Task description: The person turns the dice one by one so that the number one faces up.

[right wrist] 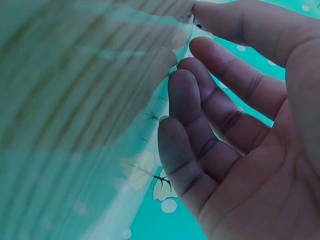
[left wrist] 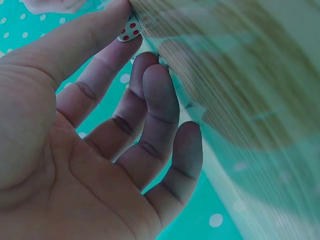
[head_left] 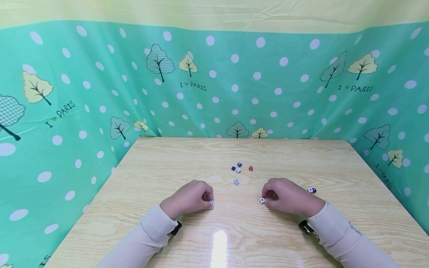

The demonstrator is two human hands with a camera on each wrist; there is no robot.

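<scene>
My left hand (head_left: 191,197) pinches a white die (head_left: 212,202) between thumb and index finger, low over the table left of the middle. In the left wrist view, red pips show on that die (left wrist: 131,30); the other fingers curve loosely. To the right, my right hand (head_left: 288,195) holds another white die (head_left: 262,200) at its thumb and index fingertips, close to the tabletop. Only a sliver of this die (right wrist: 198,26) shows in the right wrist view, mostly hidden by the thumb. Between and beyond both hands lies a loose white die (head_left: 237,182).
Farther back sit two blue dice (head_left: 239,164), a white die (head_left: 238,171) and a red die (head_left: 250,168). Beside my right wrist lie a white die (head_left: 310,190) and a blue die (head_left: 314,190), touching or nearly so. A green patterned curtain (head_left: 234,100) surrounds the wooden table (head_left: 174,156).
</scene>
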